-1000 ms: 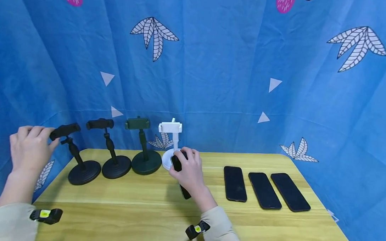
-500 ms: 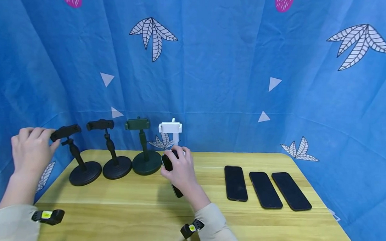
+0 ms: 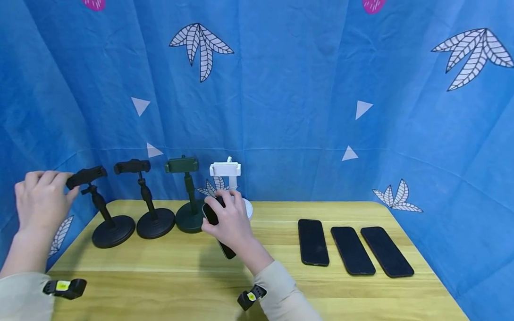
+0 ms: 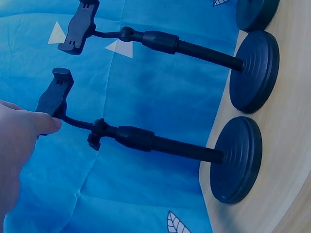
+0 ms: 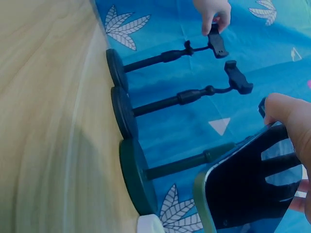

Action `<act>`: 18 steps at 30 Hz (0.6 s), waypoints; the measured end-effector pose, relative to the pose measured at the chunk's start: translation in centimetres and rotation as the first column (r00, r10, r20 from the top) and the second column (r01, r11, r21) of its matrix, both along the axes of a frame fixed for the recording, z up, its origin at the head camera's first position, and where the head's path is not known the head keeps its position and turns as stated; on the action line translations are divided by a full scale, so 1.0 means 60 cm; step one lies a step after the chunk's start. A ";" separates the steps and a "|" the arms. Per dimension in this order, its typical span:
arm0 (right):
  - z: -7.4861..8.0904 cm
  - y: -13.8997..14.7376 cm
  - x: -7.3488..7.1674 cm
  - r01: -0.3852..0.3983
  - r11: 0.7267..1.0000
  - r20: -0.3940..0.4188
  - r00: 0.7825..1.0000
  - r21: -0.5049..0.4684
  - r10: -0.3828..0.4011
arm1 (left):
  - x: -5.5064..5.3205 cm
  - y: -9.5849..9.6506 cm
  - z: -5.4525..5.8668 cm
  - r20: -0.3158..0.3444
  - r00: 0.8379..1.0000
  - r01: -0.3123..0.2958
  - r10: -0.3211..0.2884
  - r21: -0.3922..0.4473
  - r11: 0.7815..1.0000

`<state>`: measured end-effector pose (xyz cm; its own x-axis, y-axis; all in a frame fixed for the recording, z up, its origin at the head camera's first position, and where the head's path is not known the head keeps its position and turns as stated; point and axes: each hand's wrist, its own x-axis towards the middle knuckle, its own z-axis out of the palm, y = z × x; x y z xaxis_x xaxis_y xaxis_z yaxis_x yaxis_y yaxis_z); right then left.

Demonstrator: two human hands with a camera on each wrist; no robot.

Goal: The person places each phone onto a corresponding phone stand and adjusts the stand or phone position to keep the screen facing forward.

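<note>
- Right hand (image 3: 231,221) and its slab-shaped, black-screened phone (image 3: 210,214) have shifted left since 1.0 s ago, from before the white plastic stand (image 3: 225,170) to before the dark green stand (image 3: 190,186).
- Right hand grips this phone by its sides; phone tilted, raised off the pale wooden desk (image 3: 150,289). Contact with the dark green stand: cannot tell.
- Left hand (image 3: 43,200) pinches the clamp end of the leftmost black round-based stand (image 3: 98,200), near the desk's left edge.
- Second black stand (image 3: 146,194) upright between leftmost and green; all four stands in a row along the left half of the desk's back edge.
- Three dark rectangular phones (image 3: 353,251) lie flat, side by side, toward the desk's right edge.
- Blue printed curtain (image 3: 293,110) hangs behind.
</note>
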<state>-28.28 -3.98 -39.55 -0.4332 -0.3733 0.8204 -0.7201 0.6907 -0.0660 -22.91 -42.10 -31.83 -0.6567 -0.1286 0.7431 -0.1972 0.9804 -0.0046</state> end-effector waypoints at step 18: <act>0.037 -0.032 -0.011 0.002 0.993 -0.194 0.981 0.117 0.021 | -0.001 0.000 0.003 0.031 0.999 -0.017 0.017 -0.001 1.000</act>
<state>-28.95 -5.92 -37.35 -0.2653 -0.4742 0.8395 -0.7179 0.6783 0.1563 -22.98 -42.10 -31.65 -0.6773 -0.1396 0.7223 -0.2136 0.9769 -0.0116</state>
